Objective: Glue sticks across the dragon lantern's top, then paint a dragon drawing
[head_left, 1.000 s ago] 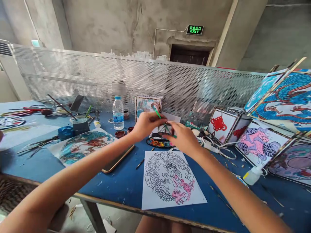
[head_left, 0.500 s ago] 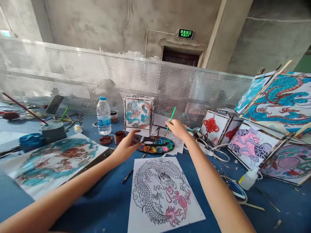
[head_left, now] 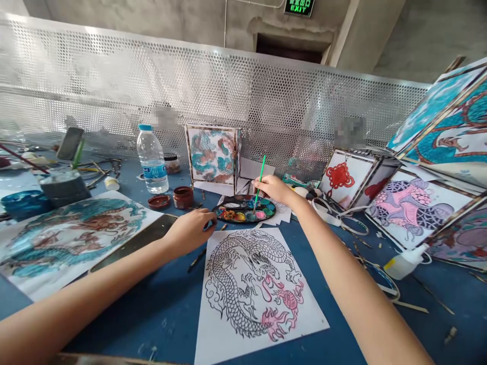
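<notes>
My right hand [head_left: 276, 188] is closed around a green-handled paintbrush [head_left: 262, 175], held nearly upright. Its tip points down into an oval paint palette [head_left: 236, 218], whose wells hold several colours. Just left of the palette hovers my left hand [head_left: 192, 230], fingers loosely bent, thumb apart, nothing held. Below both hands lies a sheet with a dragon line drawing [head_left: 247, 284], partly painted pink at its lower right.
At left lies a painted dragon sheet [head_left: 87, 233] beside blue and grey paint pots. A water bottle [head_left: 152, 159], a brown paint jar [head_left: 183, 196] and a paper lantern [head_left: 213, 158] stand behind. On the right are more lanterns [head_left: 344, 177] and a glue bottle [head_left: 405, 261].
My view has tipped downward. The brush has come down from behind the palette to its wells. My left hand has drawn closer to the drawing, its fingers less spread.
</notes>
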`<state>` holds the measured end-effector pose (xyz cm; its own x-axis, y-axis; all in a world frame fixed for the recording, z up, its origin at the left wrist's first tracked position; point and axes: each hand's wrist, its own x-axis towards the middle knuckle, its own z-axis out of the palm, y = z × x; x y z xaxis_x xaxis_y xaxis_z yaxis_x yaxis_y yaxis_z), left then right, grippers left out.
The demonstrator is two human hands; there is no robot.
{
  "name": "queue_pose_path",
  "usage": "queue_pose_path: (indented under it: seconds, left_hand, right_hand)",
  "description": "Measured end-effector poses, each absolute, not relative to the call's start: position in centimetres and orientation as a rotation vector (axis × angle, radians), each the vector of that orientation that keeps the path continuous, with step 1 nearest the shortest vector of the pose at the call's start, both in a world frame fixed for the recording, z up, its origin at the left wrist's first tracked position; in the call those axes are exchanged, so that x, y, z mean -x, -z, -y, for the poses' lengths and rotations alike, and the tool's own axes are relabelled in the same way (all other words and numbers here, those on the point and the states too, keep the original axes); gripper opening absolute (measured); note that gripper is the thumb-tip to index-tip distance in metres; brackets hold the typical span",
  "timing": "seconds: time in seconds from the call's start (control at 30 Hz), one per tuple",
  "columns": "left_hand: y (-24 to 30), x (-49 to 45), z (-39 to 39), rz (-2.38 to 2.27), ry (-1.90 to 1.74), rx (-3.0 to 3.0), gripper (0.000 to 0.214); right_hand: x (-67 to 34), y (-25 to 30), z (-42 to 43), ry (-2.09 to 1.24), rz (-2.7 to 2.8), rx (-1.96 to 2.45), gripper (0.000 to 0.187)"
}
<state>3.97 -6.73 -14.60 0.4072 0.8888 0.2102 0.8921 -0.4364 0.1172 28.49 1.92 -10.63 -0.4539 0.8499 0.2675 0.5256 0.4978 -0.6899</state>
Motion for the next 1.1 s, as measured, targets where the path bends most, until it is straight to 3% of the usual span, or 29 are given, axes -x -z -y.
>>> queue_pose_path:
  seconds: [0.23, 0.43, 1.1]
  left_hand:
    - [15.1, -3.9, 6.6, 1.684, 0.307, 2.653, 0.025]
    - [15.0, -3.8, 6.5, 1.694, 0.298, 2.681, 0.029]
    - [14.8, -4.1, 6.7, 1.699, 0.249, 2.659, 0.026]
  right_hand:
    - [-29.1, 9.8, -1.5, -0.275, 2.018, 1.042, 0.026]
    - [-28.7, 10.5, -1.8, -0.701, 2.092, 1.095, 0.043]
    - [-28.3, 11.1, -1.7, -0.804, 2.181, 1.155, 0.041]
